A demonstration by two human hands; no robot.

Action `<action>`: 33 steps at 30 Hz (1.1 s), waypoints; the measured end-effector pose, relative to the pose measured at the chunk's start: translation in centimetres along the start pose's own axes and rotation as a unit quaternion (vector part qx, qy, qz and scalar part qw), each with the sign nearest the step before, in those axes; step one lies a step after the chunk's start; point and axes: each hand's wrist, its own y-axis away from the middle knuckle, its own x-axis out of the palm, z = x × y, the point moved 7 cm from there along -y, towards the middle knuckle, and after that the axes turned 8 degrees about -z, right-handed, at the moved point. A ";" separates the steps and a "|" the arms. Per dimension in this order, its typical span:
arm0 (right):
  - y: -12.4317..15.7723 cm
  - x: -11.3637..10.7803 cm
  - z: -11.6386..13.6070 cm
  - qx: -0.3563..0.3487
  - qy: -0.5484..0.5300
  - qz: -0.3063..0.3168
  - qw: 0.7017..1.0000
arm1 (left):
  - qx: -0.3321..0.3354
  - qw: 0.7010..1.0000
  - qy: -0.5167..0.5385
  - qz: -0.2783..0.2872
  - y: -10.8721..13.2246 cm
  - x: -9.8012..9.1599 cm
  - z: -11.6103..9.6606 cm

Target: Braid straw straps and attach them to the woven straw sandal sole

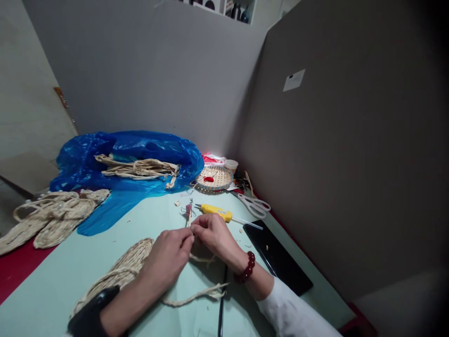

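Note:
My left hand point(166, 255) and my right hand point(216, 236) meet at the middle of the table, fingertips pinched close together on a thin straw braid point(190, 220). The braid's far end runs up to a dark red binder clip point(188, 209). Loose straw strands point(203, 259) trail out below my right hand. Partly covered by my left hand and forearm lies a woven straw sole point(131, 257), with a twisted straw cord point(189, 299) extending from beneath my forearm. Just beyond my right hand is a yellow glue gun point(215, 212) with a clear glue stick in its back.
A blue plastic bag point(133, 140) with a straw bundle point(140, 168) lies at the back. Finished-looking straw sandals point(66, 213) sit at left. Toward the right are a woven basket point(219, 180), scissors point(254, 204) and a black flat device point(277, 257). Grey partitions point(157, 70) enclose the table.

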 end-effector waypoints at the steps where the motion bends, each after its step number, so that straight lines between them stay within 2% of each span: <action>1: -0.1 0.1 -0.2 0.005 -0.012 0.008 1.000 | 0.005 1.000 -0.007 -0.001 0.3 0.4 -0.2; 4: -0.5 0.1 -0.8 0.019 -0.039 0.017 0.999 | 0.011 1.000 -0.012 0.001 0.8 0.9 -0.3; 6: -0.6 -0.1 -0.9 0.025 -0.052 0.016 0.998 | -0.001 1.000 -0.001 -0.001 0.5 0.5 0.1; 11: -0.3 0.1 -0.6 0.025 -0.062 0.033 0.997 | -0.092 0.989 0.111 -0.038 -1.3 -1.0 2.6; 14: -0.1 0.3 -0.2 0.014 -0.037 0.039 0.998 | -0.141 0.964 0.225 0.017 -1.8 0.4 3.2; 17: 0.0 0.2 0.3 -0.003 0.010 0.039 0.999 | -0.167 0.938 0.298 0.058 -1.9 1.8 3.2; 21: 0.5 -0.4 1.7 -0.049 0.096 0.042 0.993 | -0.198 0.919 0.334 0.065 -1.7 2.2 3.6; 24: 1.3 -1.0 2.8 -0.080 0.188 0.020 0.979 | -0.205 0.917 0.338 0.049 -1.5 1.9 3.9; 27: 2.2 -1.2 3.6 -0.101 0.275 -0.001 0.956 | -0.195 0.924 0.329 0.009 -1.3 1.4 4.2; 30: 3.3 -0.2 4.2 -0.136 0.328 0.008 0.935 | -0.188 0.926 0.327 -0.018 -1.1 1.4 4.5; 33: 4.7 1.6 4.6 -0.187 0.356 0.044 0.915 | -0.194 0.916 0.350 -0.019 -0.9 1.5 4.4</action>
